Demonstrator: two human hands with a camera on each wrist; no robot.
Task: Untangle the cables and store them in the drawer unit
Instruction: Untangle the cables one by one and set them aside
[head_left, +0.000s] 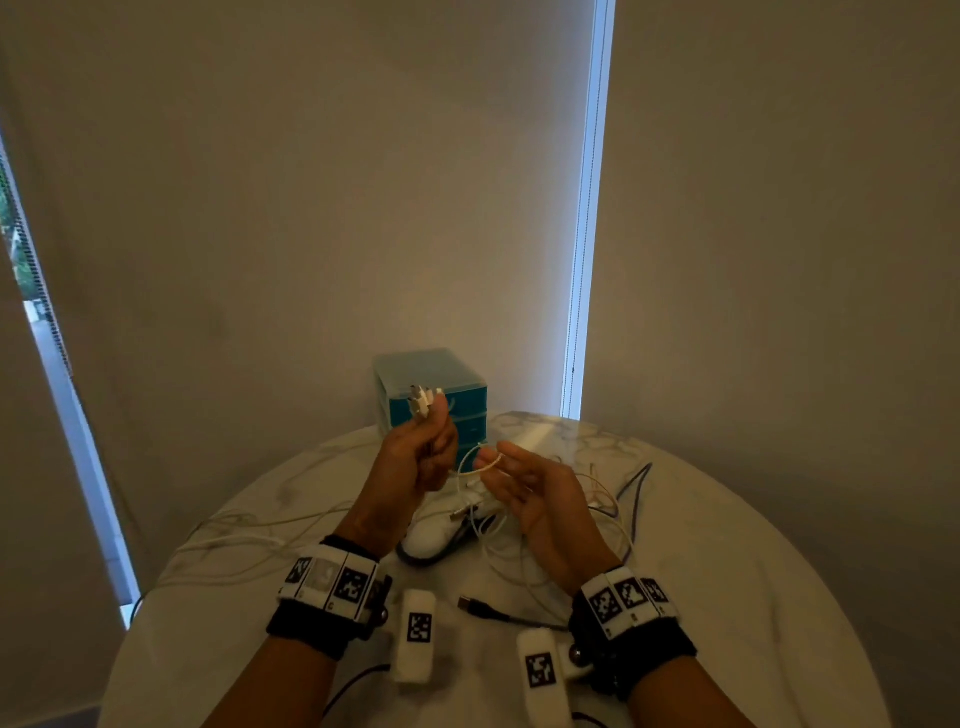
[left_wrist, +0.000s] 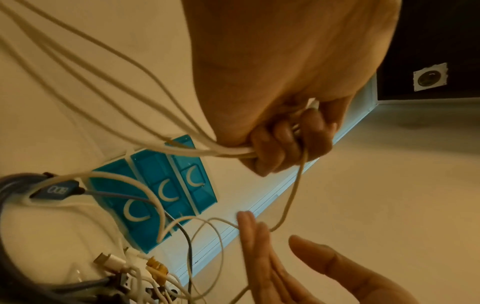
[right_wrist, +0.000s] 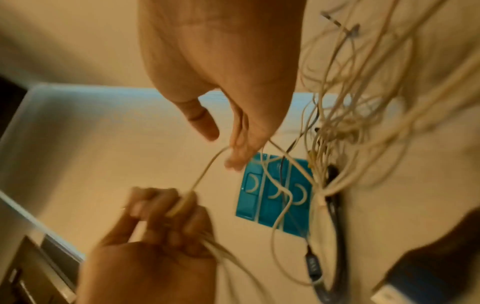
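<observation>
- Left hand raised above the table, fingers curled tight round a bunch of white cables; their white connectors stick up out of the fist at 12 o'clock
- Right hand just beside it at 3 o'clock, palm up, fingers straight and loose, thumb apart; clamped on nothing
- One thin white cable runs from the left fist in a loop across the right fingertips, resting on them
- Hands near each other, not touching
- Rest of the tangle lies on the table under and at 4 o'clock of the hands: white leads, a dark cable, a white block w/ cables over it
- Black USB plug on the table at 6 o'clock of the hands, betw the wrists
- Drawer unit at 12 o'clock, far table edge by the wall, behind the left fist; teal fronts, 3 drawers, all pushed in per wrist views
- More white leads trail to 9 o'clock across the table
</observation>
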